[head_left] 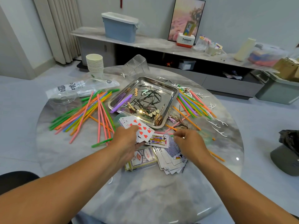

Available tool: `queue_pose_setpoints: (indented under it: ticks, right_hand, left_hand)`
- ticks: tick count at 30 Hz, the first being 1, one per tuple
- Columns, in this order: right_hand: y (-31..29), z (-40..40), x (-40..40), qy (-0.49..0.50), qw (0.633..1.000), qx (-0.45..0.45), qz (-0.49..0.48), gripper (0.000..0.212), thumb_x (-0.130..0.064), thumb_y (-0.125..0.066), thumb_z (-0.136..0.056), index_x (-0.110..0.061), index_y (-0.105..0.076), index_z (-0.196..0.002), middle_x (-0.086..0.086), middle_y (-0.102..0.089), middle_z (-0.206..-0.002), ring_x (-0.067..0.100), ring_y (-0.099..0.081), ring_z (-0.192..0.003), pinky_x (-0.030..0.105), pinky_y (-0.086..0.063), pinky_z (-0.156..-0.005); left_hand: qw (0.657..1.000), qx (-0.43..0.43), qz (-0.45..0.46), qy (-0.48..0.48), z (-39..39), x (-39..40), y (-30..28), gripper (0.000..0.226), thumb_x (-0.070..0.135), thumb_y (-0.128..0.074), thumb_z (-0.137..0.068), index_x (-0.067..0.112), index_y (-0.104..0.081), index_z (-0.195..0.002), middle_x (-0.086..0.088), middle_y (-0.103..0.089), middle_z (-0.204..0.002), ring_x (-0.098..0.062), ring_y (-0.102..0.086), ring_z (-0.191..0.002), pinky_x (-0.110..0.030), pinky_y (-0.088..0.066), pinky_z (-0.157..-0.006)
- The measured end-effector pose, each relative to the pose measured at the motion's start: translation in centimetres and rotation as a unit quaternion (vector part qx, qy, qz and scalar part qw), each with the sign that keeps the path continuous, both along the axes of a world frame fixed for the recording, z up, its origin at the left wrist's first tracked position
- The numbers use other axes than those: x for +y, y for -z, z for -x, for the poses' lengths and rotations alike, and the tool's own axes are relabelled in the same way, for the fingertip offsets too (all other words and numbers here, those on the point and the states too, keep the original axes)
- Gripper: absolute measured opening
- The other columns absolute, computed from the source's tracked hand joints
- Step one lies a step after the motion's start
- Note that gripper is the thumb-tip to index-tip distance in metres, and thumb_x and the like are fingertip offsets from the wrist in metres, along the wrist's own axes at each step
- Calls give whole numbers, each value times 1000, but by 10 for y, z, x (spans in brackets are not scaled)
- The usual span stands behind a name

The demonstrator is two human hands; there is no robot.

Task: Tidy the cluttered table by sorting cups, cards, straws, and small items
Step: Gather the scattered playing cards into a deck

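Note:
My left hand [127,139] grips a fan of playing cards [137,127] with a nine of hearts on top. My right hand [189,143] hovers over loose cards, its fingers curled near the edge of a king of clubs [157,139] and a face-down card [173,145]. A card box [142,157] and a spread pile of cards [171,164] lie just below my hands. Coloured straws [84,113] are scattered at the left, and more straws [192,102] lie at the right. A steel tray [168,89] holds hairpins and small wooden pieces. Stacked paper cups [95,65] stand at the far left.
The round marble table [145,191] also carries a clear plastic cup [137,65] on its side, a plastic bag [80,88], a clear lid [64,101] and white floss picks [218,125]. A low cabinet [161,44] with a blue bin [120,27] runs behind.

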State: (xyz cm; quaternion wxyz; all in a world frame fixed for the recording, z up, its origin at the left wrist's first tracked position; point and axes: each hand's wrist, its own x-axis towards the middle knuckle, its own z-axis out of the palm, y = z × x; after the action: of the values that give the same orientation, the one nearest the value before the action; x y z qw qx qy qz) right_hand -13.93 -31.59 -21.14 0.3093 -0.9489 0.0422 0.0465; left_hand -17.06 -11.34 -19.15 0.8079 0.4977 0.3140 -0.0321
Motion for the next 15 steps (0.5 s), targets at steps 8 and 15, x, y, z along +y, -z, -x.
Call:
queue_pose_setpoints:
  ticks: [8,15]
  right_hand:
    - [0,11,12,-82,970,12,227,68,-74,-67,-78,-29,-66,-129,3,-63,-128,26,-56,-118,38,-46,-93]
    - [3,11,20,-61,974,8,217,75,-76,-74,-67,-34,-62,-128,-6,-65,-122,19,-59,-115,34,-41,-88]
  left_hand:
    - [998,39,-16,-42,-6,14,8,12,8,-53,-102,6,-52,-115,-15,-65,-103,-23,-64,-83,-39,-55,-57]
    - [998,56,4,2,-2,10,7,21,6,-52,-102,3,-50,-123,-17,-65,-100,-27,-66,-81,-44,-59,-57]
